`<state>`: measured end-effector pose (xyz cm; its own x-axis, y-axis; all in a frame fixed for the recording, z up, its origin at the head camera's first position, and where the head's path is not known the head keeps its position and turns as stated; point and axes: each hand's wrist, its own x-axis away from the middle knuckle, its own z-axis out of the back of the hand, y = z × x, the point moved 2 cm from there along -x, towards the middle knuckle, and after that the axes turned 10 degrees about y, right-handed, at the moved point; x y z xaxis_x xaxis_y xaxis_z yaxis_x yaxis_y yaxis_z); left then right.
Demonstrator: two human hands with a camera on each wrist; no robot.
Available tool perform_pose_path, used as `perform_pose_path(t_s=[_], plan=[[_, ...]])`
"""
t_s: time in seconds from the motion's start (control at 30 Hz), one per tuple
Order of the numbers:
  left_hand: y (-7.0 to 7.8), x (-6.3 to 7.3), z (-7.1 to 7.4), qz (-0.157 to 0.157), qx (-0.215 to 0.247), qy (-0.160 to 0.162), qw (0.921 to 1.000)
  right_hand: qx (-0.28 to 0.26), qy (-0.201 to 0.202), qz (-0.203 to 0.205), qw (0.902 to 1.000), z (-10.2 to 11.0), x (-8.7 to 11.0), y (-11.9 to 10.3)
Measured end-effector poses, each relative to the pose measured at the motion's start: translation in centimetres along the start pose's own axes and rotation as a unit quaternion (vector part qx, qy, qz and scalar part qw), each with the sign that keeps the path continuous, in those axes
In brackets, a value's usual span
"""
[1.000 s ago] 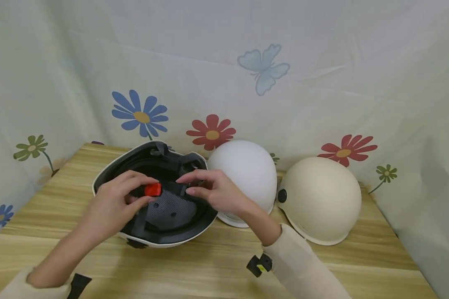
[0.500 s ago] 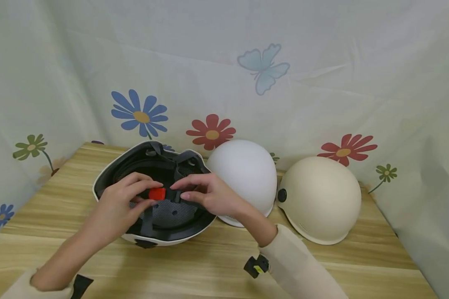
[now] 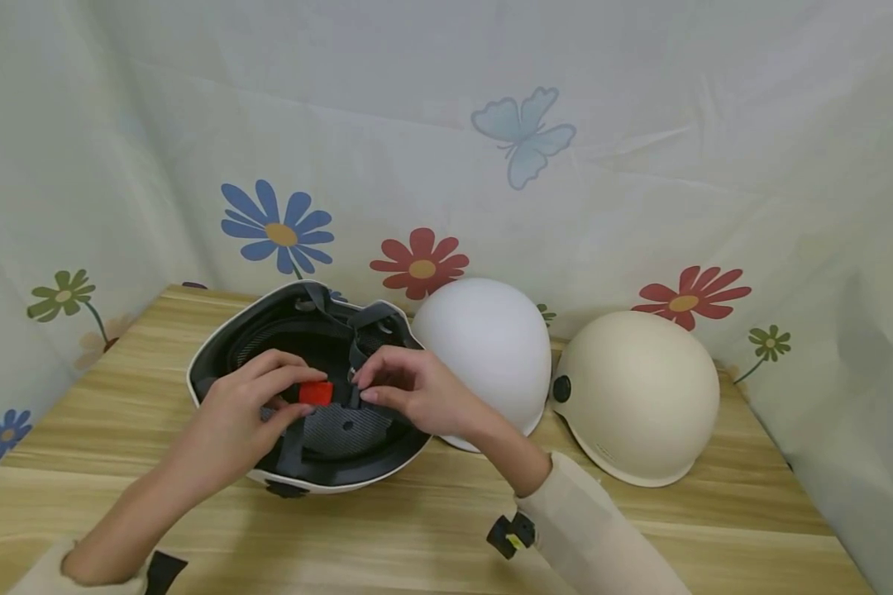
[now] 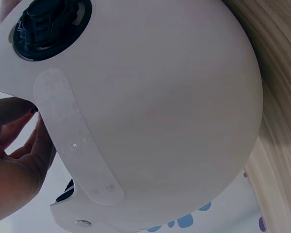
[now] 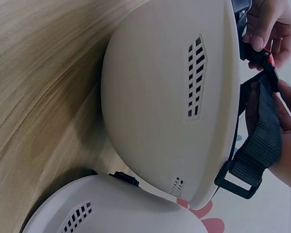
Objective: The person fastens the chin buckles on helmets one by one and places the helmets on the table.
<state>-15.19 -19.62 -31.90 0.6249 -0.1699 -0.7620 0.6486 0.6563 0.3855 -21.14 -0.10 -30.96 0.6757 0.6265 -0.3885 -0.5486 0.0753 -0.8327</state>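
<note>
An upturned cream helmet (image 3: 338, 486) lies on the table with its black lining facing up. Over its opening, my left hand (image 3: 245, 409) pinches a red buckle (image 3: 316, 392) between thumb and fingers. My right hand (image 3: 432, 395) pinches the black buckle end (image 3: 354, 397) of the chin strap, just right of the red piece. In the right wrist view, the two buckle parts meet near the helmet's rim, and the wide black strap (image 5: 262, 141) runs beside my right fingers. The left wrist view mostly holds the helmet's shell (image 4: 169, 107), which hides the buckle there.
A white helmet (image 3: 484, 347) stands dome-up right behind the upturned one. Farther right is a beige helmet (image 3: 640, 397), also dome-up. All stand on a wood-grain table (image 3: 432, 537), with a flower-printed curtain (image 3: 387, 149) behind and at the sides.
My hands have drawn together, bringing the red buckle rightward and the black buckle end leftward, so the gap between them has narrowed. The helmet has shifted slightly; the other helmets stay put.
</note>
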Motion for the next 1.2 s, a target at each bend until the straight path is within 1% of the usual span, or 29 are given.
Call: perform_pose_path(t_s=[0.17, 0.27, 0.37, 0.5, 0.57, 0.63, 0.77, 0.87, 1.03, 1.1, 1.2], plan=[[-0.03, 0.02, 0.05, 0.001, 0.006, 0.000, 1.0000, -0.015, -0.005, 0.002, 0.9999, -0.04, 0.11, -0.06], [-0.10, 0.04, 0.07, 0.006, 0.007, -0.004, 1.0000, -0.011, -0.008, 0.004, 0.9999, -0.06, 0.18, -0.15], [-0.10, 0.00, 0.09, 0.010, 0.007, -0.009, 0.9999, 0.016, -0.014, 0.013, 0.9997, -0.17, 0.24, -0.32], [0.04, -0.07, 0.09, 0.008, 0.011, -0.013, 0.9998, 0.060, -0.016, 0.042, 0.9972, -0.45, 0.21, -0.50], [0.08, -0.09, 0.11, 0.004, 0.013, -0.010, 0.9999, 0.075, -0.009, 0.057, 0.9956, -0.55, 0.16, -0.59], [0.10, -0.11, 0.14, 0.002, 0.013, -0.006, 0.9999, 0.079, 0.006, 0.060, 0.9951, -0.61, 0.11, -0.63], [0.07, -0.20, 0.24, 0.004, 0.015, 0.004, 0.9999, 0.080, 0.038, 0.055, 0.9946, -0.51, 0.10, -0.70], [0.07, -0.27, 0.28, 0.010, 0.017, 0.006, 0.9998, 0.081, 0.049, 0.054, 0.9941, -0.39, 0.11, -0.66], [0.13, -0.28, 0.31, 0.029, 0.018, 0.005, 0.9994, 0.061, 0.036, 0.051, 0.9962, -0.30, 0.18, -0.58], [0.12, -0.29, 0.36, 0.038, 0.015, 0.009, 0.9991, 0.053, 0.027, 0.054, 0.9968, -0.27, 0.21, -0.59], [0.07, -0.33, 0.42, 0.043, 0.012, 0.020, 0.9988, 0.044, 0.019, 0.062, 0.9969, -0.23, 0.23, -0.66]])
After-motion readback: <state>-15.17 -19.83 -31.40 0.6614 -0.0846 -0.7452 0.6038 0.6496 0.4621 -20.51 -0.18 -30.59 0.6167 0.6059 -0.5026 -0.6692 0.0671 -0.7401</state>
